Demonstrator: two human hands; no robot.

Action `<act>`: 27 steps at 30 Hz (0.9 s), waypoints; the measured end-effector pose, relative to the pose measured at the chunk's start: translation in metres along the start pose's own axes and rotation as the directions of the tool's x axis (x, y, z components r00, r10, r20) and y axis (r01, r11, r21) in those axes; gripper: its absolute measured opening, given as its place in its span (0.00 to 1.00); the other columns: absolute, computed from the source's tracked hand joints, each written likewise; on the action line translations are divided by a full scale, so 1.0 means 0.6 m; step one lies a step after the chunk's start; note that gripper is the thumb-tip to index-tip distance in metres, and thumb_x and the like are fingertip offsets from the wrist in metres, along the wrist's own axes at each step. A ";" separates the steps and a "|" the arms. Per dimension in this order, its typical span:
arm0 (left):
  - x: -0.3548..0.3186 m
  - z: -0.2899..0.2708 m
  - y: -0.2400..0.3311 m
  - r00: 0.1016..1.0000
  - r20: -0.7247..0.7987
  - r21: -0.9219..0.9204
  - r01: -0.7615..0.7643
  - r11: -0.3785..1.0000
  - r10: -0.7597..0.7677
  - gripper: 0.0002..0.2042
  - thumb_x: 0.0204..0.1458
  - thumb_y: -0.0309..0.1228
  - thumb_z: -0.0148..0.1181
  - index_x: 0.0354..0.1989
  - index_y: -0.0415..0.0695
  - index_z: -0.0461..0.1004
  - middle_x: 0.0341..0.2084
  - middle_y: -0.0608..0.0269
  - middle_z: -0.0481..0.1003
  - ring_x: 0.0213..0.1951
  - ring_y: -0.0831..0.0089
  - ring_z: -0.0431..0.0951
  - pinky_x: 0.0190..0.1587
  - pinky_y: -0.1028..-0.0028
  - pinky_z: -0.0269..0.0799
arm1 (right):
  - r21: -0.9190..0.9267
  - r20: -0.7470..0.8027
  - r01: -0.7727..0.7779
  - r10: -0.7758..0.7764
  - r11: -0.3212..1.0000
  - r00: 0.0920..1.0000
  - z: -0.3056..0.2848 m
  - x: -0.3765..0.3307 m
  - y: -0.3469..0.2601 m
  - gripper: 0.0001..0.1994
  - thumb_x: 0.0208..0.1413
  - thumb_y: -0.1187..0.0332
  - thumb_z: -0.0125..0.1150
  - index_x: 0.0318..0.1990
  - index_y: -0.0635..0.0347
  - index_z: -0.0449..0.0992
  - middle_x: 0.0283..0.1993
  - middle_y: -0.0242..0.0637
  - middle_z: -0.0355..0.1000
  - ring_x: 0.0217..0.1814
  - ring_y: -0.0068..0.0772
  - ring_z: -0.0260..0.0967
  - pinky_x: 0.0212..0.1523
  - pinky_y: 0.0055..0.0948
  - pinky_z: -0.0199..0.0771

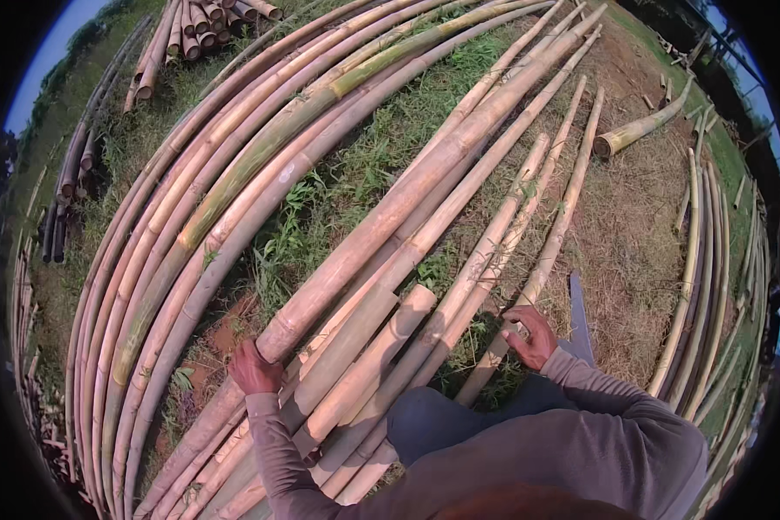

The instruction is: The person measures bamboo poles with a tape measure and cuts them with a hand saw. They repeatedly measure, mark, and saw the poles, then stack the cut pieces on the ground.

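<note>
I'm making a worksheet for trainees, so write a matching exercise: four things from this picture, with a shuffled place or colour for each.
1. left hand
2. right hand
3. blade
4. open-ended bamboo piece

A. blue-grey
B. at a slim pole
C. lying at upper right
D. on a thick pole

Pairs: 1-D, 2-B, 3-A, 4-C

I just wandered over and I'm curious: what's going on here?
A person has their left hand on a thick bamboo pole and their right hand on a thinner pole. Shorter pieces lie between them; a grey blade shows beside the right hand, and long poles lie to the left.
</note>
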State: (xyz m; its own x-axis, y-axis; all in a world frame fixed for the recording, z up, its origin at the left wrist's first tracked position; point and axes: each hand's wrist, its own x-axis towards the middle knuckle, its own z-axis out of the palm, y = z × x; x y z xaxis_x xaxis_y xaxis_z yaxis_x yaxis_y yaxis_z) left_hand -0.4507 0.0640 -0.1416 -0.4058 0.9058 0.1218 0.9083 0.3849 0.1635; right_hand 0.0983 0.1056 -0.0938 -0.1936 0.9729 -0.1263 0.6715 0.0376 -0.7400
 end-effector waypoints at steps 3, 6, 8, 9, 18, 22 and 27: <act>-0.050 -0.093 0.079 0.999 0.051 -0.016 0.002 1.000 -0.001 0.31 0.30 0.31 0.76 0.48 0.51 0.72 0.40 0.60 0.73 0.48 0.57 0.73 0.51 0.57 0.64 | 0.676 0.031 -0.134 0.153 0.725 0.988 0.076 0.059 -0.029 0.30 0.64 0.54 0.65 0.66 0.63 0.66 0.60 0.47 0.70 0.61 0.40 0.70 0.61 0.42 0.72; -0.099 -0.107 0.082 0.998 0.010 0.083 -0.067 0.994 0.067 0.22 0.40 0.27 0.65 0.47 0.51 0.72 0.39 0.60 0.71 0.49 0.58 0.73 0.51 0.59 0.62 | 0.953 0.119 -0.204 0.342 0.225 0.932 0.098 0.164 -0.057 0.39 0.61 0.49 0.67 0.70 0.63 0.59 0.67 0.52 0.64 0.69 0.48 0.63 0.70 0.46 0.66; -0.162 -0.129 0.083 0.992 -0.121 0.080 -0.029 0.996 0.038 0.20 0.40 0.26 0.65 0.45 0.50 0.73 0.38 0.61 0.71 0.47 0.59 0.72 0.51 0.58 0.61 | 0.994 -0.004 -0.032 0.333 0.102 0.943 0.100 0.225 -0.119 0.42 0.60 0.47 0.68 0.70 0.69 0.57 0.69 0.54 0.61 0.73 0.48 0.60 0.74 0.50 0.61; -0.188 -0.144 0.096 0.984 -0.177 0.061 -0.020 0.998 0.031 0.19 0.40 0.26 0.65 0.45 0.50 0.73 0.38 0.62 0.70 0.47 0.60 0.72 0.51 0.58 0.61 | 0.998 0.001 -0.023 0.316 0.066 0.949 0.084 0.236 -0.130 0.42 0.60 0.47 0.67 0.69 0.71 0.57 0.69 0.55 0.61 0.73 0.49 0.59 0.75 0.52 0.60; -0.403 -0.185 -0.038 0.047 -0.357 -0.907 0.224 0.358 -0.933 0.40 0.52 0.53 0.69 0.66 0.40 0.61 0.55 0.52 0.67 0.61 0.59 0.66 0.63 0.52 0.64 | 0.991 0.119 -0.135 0.366 0.019 0.923 -0.092 0.127 -0.146 0.41 0.63 0.48 0.61 0.68 0.78 0.58 0.67 0.59 0.64 0.73 0.51 0.60 0.76 0.56 0.55; -0.412 -0.235 -0.172 0.402 0.209 -0.753 -0.516 -0.410 -0.891 0.29 0.56 0.49 0.65 0.57 0.39 0.65 0.44 0.53 0.74 0.47 0.59 0.77 0.54 0.56 0.76 | 0.997 0.056 -0.070 0.307 0.034 0.950 -0.134 0.049 -0.181 0.40 0.64 0.46 0.58 0.67 0.78 0.59 0.66 0.59 0.65 0.72 0.52 0.62 0.77 0.54 0.55; -0.453 -0.231 -0.090 0.530 0.305 -0.558 -0.574 -0.599 -0.791 0.22 0.53 0.44 0.64 0.48 0.39 0.69 0.38 0.55 0.75 0.42 0.59 0.78 0.53 0.56 0.77 | 0.992 -0.116 0.108 0.141 0.068 0.983 -0.225 0.085 -0.057 0.42 0.63 0.44 0.55 0.68 0.79 0.57 0.66 0.59 0.65 0.72 0.56 0.61 0.76 0.56 0.53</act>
State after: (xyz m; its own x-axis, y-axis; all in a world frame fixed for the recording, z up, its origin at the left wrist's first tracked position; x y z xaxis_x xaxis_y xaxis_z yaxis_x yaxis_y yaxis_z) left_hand -0.4034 -0.2275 -0.0479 -0.9030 0.2294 -0.3634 -0.3681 -0.8493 0.3785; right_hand 0.1622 0.1848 0.0142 -0.0124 0.9883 -0.1518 -0.6843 -0.1191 -0.7195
